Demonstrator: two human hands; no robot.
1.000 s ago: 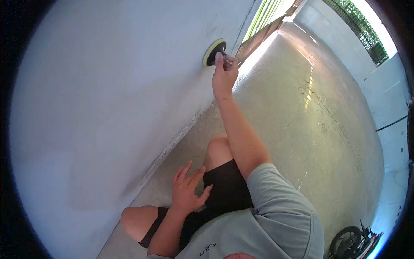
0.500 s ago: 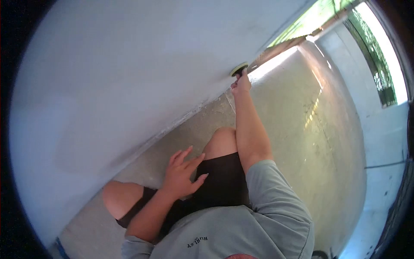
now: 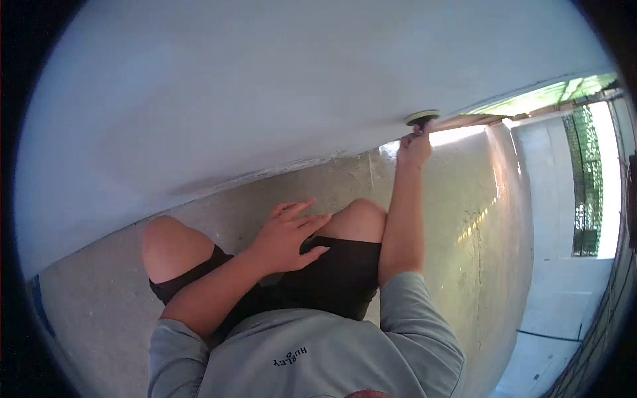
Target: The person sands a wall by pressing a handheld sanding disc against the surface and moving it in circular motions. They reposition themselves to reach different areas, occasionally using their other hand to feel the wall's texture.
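My right hand (image 3: 415, 148) reaches out at arm's length, its fingers closed around the dark grip of a round hand sanding pad (image 3: 423, 117). The pad has a pale yellowish disc edge, and its face lies against or very close to the whitish wall (image 3: 265, 79), near the wall's far end. My left hand (image 3: 286, 233) hovers over my lap with fingers spread and holds nothing. The pad's working face is hidden against the wall.
Concrete floor (image 3: 458, 219) runs along the wall's base, where the lower edge is rough. My bent knees are close to the wall. At right stand another pale wall (image 3: 551, 179) and a bright meshed opening (image 3: 587, 179). A blue object (image 3: 42, 308) lies at far left.
The camera view has turned, so the wall's base lies flatter across the picture. My right hand and the pad appear farther right, still at the wall. My left hand stays spread above my lap.
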